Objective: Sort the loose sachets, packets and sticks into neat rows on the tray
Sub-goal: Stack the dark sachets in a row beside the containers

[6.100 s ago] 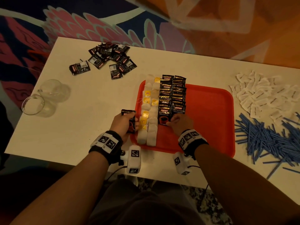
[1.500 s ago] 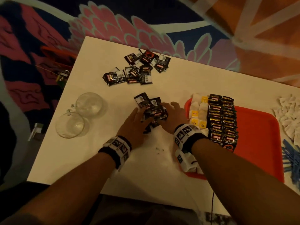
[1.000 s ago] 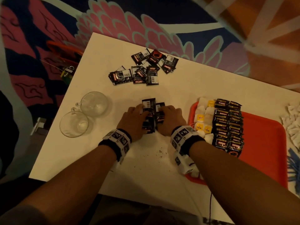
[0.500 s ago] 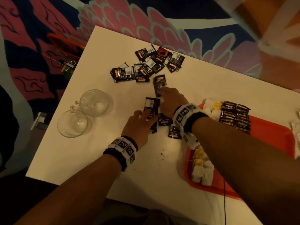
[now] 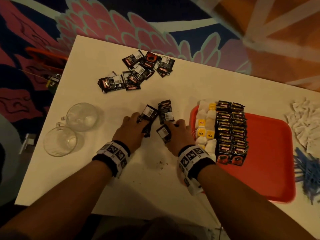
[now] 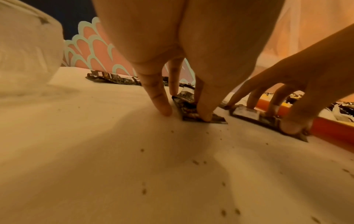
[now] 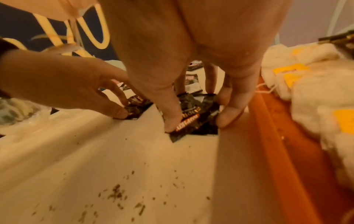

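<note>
Several loose black coffee sachets lie on the white table just left of the red tray. My left hand pinches one black sachet at its near end, thumb on top. My right hand straddles two overlapping sachets, with the thumb on one edge and a finger on the other, right beside the tray's rim. On the tray's left side stand rows of tea bags and rows of black sachets. A bigger pile of black sachets lies at the back.
Two empty glass cups stand at the left. White packets and blue sticks lie right of the tray. Dark crumbs dot the table between my wrists. The tray's right half is bare.
My right hand has come back from the far pile, bringing a sachet nearer. Both hands now sit side by side on the sachets next to the tray.
</note>
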